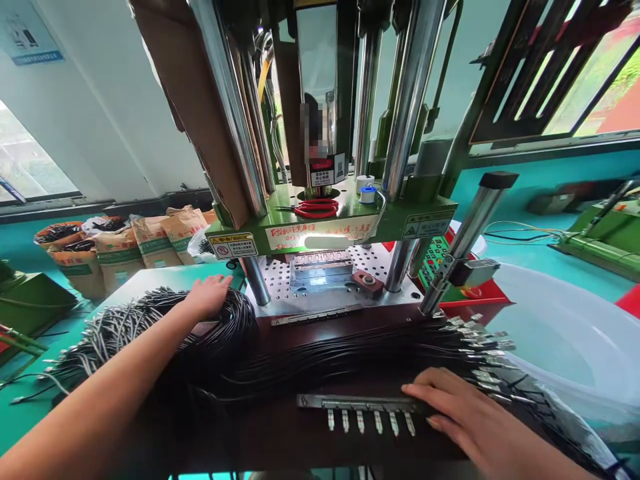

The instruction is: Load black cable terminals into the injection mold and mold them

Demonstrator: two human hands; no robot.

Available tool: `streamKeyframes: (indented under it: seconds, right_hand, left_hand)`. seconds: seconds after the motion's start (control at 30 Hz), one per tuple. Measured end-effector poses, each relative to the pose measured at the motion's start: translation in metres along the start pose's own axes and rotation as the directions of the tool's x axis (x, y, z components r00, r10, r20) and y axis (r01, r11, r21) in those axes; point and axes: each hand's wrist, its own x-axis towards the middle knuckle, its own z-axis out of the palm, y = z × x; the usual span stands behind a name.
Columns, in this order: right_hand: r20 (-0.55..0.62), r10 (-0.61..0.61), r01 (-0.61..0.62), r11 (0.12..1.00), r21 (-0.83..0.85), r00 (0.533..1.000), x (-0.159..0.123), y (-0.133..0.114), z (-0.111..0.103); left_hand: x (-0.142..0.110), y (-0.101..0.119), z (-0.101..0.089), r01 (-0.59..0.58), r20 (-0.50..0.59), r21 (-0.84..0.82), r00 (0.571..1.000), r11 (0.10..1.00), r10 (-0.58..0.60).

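Observation:
My left hand (210, 297) rests over the top of a thick coiled bundle of black cables (237, 327), its fingers stretched out. At the front of the brown work surface lies a metal strip marked B (360, 404), with several small metal connectors (378, 421) sticking out along its near side. The fingers and thumb of my right hand (455, 407) close around the strip's right end, which they partly hide. Behind it, a row of black cables (345, 353) runs across the surface, with metal plugs (483, 347) at the right. Another metal strip, marked A (315, 315), lies farther back.
A green press (320, 230) with steel columns stands ahead, a metal mold block (323, 275) on its perforated plate. Red-handled scissors (317, 209) lie on its upper platen. A slanted metal post (463, 247) and a large white tub (555, 320) are right. Paper sacks (117, 253) stand far left.

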Motion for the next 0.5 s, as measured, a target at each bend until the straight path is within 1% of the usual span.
streamKeyframes:
  seconds: [0.03,0.1,0.13,0.17,0.2,0.23,0.27,0.3,0.33,0.37,0.43,0.47,0.5]
  right_hand:
    - [-0.024,0.012,-0.012,1.0,0.011,1.0,0.001,-0.002,0.003]
    - [-0.06,0.036,-0.034,0.998,0.043,0.998,0.003,-0.006,0.008]
    - [-0.077,0.056,-0.051,0.996,0.067,0.995,0.004,-0.007,0.01]
    - [-0.09,0.079,-0.071,0.993,0.093,0.993,0.003,-0.007,0.011]
    - [-0.104,0.103,-0.09,0.989,0.121,0.989,0.003,-0.005,0.012]
    - [-0.121,0.124,-0.106,0.984,0.144,0.985,0.002,-0.003,0.012]
    - [-0.14,0.142,-0.119,0.98,0.159,0.98,0.003,-0.001,0.011]
    - [-0.163,0.153,-0.127,0.979,0.162,0.975,0.005,0.001,0.008]
    - [-0.18,0.156,-0.129,0.98,0.152,0.971,0.008,0.002,0.004]
    - [-0.196,0.156,-0.131,0.982,0.137,0.968,0.013,0.002,-0.003]
    - [-0.215,0.155,-0.134,0.985,0.107,0.964,0.03,0.001,-0.02]
    - [-0.217,0.154,-0.133,0.985,0.106,0.964,0.04,-0.001,-0.03]
    - [-0.218,0.153,-0.13,0.985,0.116,0.964,0.053,-0.002,-0.04]
  left_hand:
    - [-0.01,0.004,-0.009,0.031,-0.045,0.007,0.999,1.0,-0.031]
    - [-0.037,0.019,-0.028,0.065,-0.18,-0.024,0.981,0.998,-0.069]
    - [-0.054,0.031,-0.035,0.054,-0.313,-0.096,0.946,0.994,-0.082]
    - [-0.071,0.046,-0.041,-0.012,-0.424,-0.197,0.903,0.98,-0.074]
    - [-0.088,0.061,-0.045,-0.137,-0.465,-0.305,0.885,0.942,-0.022]
    - [-0.104,0.078,-0.047,-0.246,-0.452,-0.413,0.891,0.877,0.037]
    - [-0.119,0.094,-0.047,-0.318,-0.394,-0.512,0.912,0.798,0.11]
    - [-0.13,0.108,-0.046,-0.345,-0.338,-0.601,0.927,0.721,0.162]
    - [-0.139,0.119,-0.044,-0.339,-0.273,-0.677,0.94,0.653,0.204]
    - [-0.144,0.128,-0.042,-0.303,-0.204,-0.742,0.952,0.598,0.229]
    - [-0.145,0.138,-0.04,-0.188,-0.063,-0.84,0.966,0.509,0.252]
    - [-0.141,0.14,-0.039,-0.118,0.015,-0.877,0.963,0.467,0.271]
    - [-0.135,0.14,-0.039,-0.045,0.089,-0.91,0.949,0.413,0.301]
